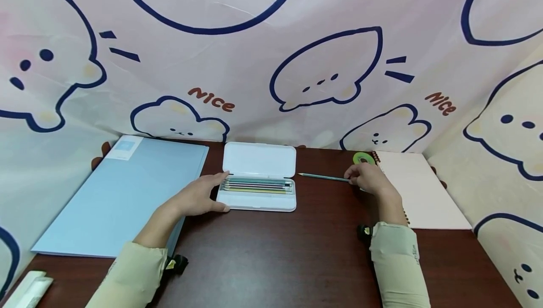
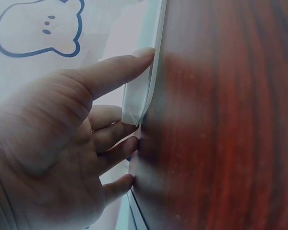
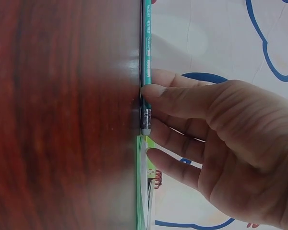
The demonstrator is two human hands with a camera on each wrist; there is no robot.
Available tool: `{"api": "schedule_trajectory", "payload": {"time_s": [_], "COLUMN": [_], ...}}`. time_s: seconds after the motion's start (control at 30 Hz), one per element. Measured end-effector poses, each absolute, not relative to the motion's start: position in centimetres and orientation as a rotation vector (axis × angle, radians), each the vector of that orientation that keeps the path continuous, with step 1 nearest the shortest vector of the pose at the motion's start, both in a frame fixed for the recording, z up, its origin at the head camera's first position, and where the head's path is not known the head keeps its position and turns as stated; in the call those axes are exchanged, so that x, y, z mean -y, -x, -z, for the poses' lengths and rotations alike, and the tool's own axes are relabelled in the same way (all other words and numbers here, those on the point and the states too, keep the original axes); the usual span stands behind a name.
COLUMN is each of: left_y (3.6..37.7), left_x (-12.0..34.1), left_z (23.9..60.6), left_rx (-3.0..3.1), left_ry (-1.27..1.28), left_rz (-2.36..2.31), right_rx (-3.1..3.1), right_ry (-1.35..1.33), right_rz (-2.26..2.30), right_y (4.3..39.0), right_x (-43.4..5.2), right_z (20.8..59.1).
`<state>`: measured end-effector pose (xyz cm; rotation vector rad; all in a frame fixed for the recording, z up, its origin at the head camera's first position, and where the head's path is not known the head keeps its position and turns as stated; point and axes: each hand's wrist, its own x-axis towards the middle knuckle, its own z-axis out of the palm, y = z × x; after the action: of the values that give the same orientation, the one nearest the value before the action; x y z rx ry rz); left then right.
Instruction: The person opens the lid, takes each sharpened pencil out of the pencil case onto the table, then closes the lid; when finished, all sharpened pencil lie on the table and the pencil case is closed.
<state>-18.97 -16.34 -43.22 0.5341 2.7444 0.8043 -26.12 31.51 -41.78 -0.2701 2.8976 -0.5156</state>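
Note:
A white pencil case (image 1: 259,204) lies with its lid (image 1: 259,159) raised at the middle of the table. Several pencils (image 1: 258,185) lie side by side inside it. My left hand (image 1: 196,197) holds the case by its left end, thumb at the front edge and fingers at the back corner. To the right, a teal pencil (image 1: 323,176) lies along the table, its sharpened tip toward the case. My right hand (image 1: 372,180) pinches it near the eraser end; thumb and metal ferrule (image 3: 146,117) show in the right wrist view.
A large light blue folder (image 1: 157,166) is on the left. On the right lies a spiral sketchbook (image 1: 424,190), with a small green round item (image 1: 362,157) beside its top corner. White strips (image 1: 31,289) sit at the near left. A printed cloth wall (image 1: 254,63) stands behind.

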Motion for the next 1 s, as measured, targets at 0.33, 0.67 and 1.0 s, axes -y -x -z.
{"api": "schedule_trajectory", "payload": {"time_s": [0.33,0.67,1.0], "left_y": [18.97,18.97,18.85], "left_x": [16.34,16.37,16.37], "left_z": [43.14,43.15,43.05], "left_rx": [-2.743,-2.740,-2.735], "left_ry": [-0.521,-0.515,-0.516], "left_rz": [-0.788,-0.785,-0.790], "right_rx": [-2.902,-2.923,-2.916], "right_ry": [0.270,0.299,0.301], "right_rz": [0.490,0.452,0.442], "right_y": [26.07,25.95,26.02], "right_x": [-31.43,-31.45,-31.42], "right_z": [41.72,41.47,41.47]}}
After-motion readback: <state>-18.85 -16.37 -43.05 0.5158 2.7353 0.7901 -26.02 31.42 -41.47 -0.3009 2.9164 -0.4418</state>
